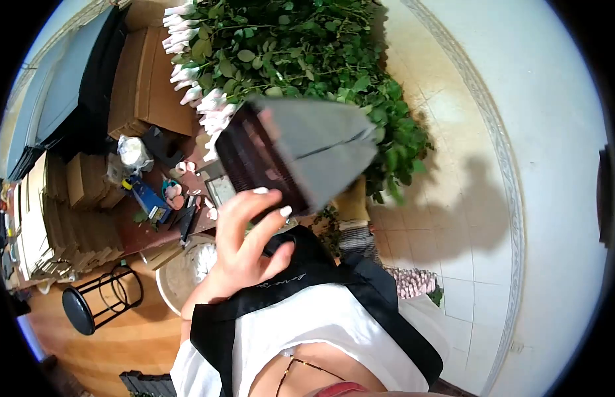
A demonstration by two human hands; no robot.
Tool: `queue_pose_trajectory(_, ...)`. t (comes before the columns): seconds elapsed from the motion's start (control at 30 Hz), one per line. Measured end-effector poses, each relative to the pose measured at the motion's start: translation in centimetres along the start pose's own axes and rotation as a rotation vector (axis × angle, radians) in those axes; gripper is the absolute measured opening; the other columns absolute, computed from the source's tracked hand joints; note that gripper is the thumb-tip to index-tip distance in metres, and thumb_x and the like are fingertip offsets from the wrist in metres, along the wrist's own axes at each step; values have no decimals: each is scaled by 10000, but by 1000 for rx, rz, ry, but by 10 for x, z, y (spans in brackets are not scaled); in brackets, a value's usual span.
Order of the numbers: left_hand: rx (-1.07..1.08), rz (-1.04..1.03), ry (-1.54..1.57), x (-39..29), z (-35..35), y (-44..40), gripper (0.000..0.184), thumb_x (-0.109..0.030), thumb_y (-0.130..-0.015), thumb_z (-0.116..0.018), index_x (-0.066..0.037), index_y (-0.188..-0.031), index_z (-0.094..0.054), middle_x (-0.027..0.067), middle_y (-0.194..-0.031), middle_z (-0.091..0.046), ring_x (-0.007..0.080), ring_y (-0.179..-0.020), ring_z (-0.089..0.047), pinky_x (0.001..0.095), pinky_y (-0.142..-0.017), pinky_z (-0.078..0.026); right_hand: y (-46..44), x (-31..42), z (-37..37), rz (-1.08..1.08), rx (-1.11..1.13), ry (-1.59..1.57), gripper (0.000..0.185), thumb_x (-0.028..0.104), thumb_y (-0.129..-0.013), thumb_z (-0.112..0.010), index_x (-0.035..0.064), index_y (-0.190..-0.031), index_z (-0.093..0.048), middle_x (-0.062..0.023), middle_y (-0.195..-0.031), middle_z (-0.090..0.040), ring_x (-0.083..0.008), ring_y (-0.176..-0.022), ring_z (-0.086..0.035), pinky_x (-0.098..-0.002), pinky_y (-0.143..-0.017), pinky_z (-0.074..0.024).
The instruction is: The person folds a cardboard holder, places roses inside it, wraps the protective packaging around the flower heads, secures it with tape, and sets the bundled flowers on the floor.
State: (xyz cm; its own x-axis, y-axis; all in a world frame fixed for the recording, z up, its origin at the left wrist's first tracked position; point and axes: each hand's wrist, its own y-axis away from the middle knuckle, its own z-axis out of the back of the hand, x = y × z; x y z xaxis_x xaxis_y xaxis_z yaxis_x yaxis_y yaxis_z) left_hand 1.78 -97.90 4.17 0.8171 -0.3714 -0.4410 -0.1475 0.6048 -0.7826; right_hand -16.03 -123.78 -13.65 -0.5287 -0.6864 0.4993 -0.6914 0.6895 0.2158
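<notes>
My left hand (248, 241) is at the centre, its fingers bent and spread apart, with nothing visible between them. Its fingertips are beside or against the lower left part of a blurred wrapped object; whether they touch cannot be made out. This object has a grey, cone-like sheet (330, 142) and a dark, ribbed part (261, 159). Behind it lies a large pile of leafy green stems (287, 53), with pale wrapped flower heads (185, 30) along its left side. My right hand does not show; the grey object may hide it.
At the left, a dark red table (139, 235) bears stacked cardboard (76, 231), brown boxes (152, 86), a blue item (149, 198) and scattered petals. Below are a black stool (79, 309) and a white round bin (165, 281). A pale wall (552, 165) rises at the right.
</notes>
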Motion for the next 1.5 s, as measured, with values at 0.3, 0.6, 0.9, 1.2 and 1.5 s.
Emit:
queue_pose_trajectory(0.3, 6, 507, 1230, 24, -52, -6, 880, -130, -993, -546, -76, -1597, 91, 227, -1660, -69, 387, -1473, -291, 493, -1157, -323, 31, 66, -85, 298, -63, 399, 453, 278, -1065, -393, 45, -1452, -428, -135, -1467, -508, -238, -1331, -489, -398, -1121, -387)
queue_pose_trajectory(0.6, 16, 552, 1077, 21, -62, 9, 852, -40, -953, -546, -52, -1592, 18, 236, -1503, -405, 290, -1271, -558, 403, -1040, -475, 71, 47, -76, 383, -267, 624, 455, 272, -1057, -405, 45, -1450, -434, -142, -1460, -515, -246, -1326, -495, -397, -1115, -392)
queue_pose_trajectory(0.9, 85, 562, 1072, 21, -47, 8, 848, -7, -890, -515, 1, -1593, -39, 193, -1576, -297, 261, -1443, -339, 399, -1185, -269, 94, 28, -69, 397, -362, 731, 457, 266, -1049, -418, 45, -1448, -440, -149, -1452, -521, -254, -1320, -501, -395, -1110, -397)
queue_pose_trajectory(1.2, 95, 515, 995, 30, -46, 16, 892, -24, -895, -540, -65, -1598, 7, 229, -1550, -335, 318, -1347, -494, 447, -1080, -467, 107, 15, -70, 416, -417, 781, 459, 261, -1041, -430, 45, -1446, -445, -156, -1445, -527, -262, -1315, -507, -394, -1104, -401)
queue_pose_trajectory(1.5, 54, 627, 1190, 28, -41, 24, 870, 17, -867, -481, -1, -1599, -11, 157, -1609, -228, 229, -1489, -231, 370, -1208, -188, 113, -6, -77, 382, -416, 879, 462, 255, -1033, -442, 45, -1444, -451, -163, -1437, -534, -271, -1310, -513, -392, -1099, -406)
